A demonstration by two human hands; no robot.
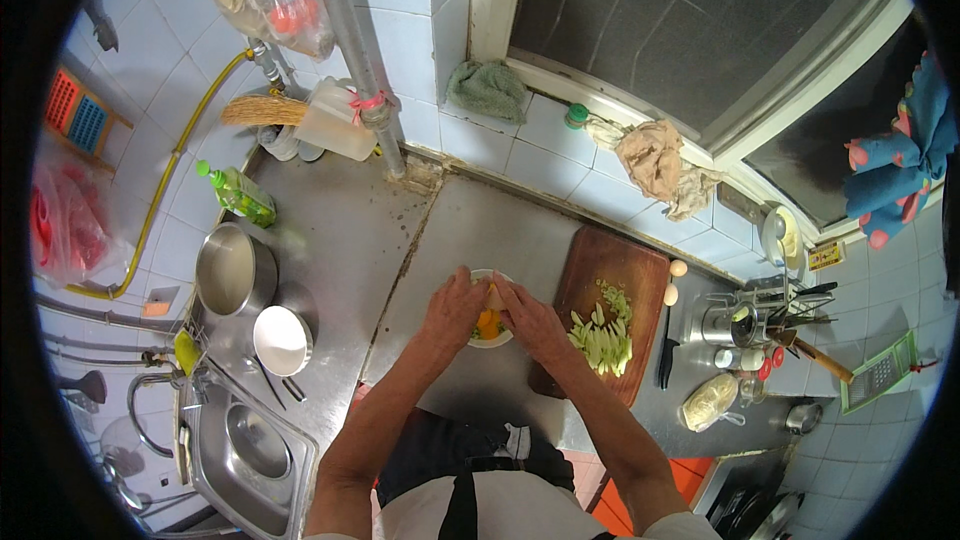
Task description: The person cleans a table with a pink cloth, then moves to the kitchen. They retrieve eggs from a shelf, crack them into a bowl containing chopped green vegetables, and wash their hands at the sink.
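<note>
A white bowl [495, 343] stands on the steel counter in front of me, with orange egg yolk [489, 325] and some green bits inside. Over it, my left hand [453, 307] and my right hand [534, 320] meet with fingertips on a cracked eggshell [495, 298]. The fingers partly hide the shell and the bowl's rim. Just right of my right hand lies a brown wooden cutting board [592, 255], bearing sliced pale green vegetable [601, 343] and small chopped green pieces [615, 298].
Two whole eggs [678, 268] and a black-handled knife [665, 364] lie beyond the board. Seasoning jars [750, 360] and a bagged food [710, 401] are farther right. Leftward are a steel pot [232, 270], a white bowl [283, 340], chopsticks [268, 382], a green pump bottle [240, 195] and a sink [300, 457].
</note>
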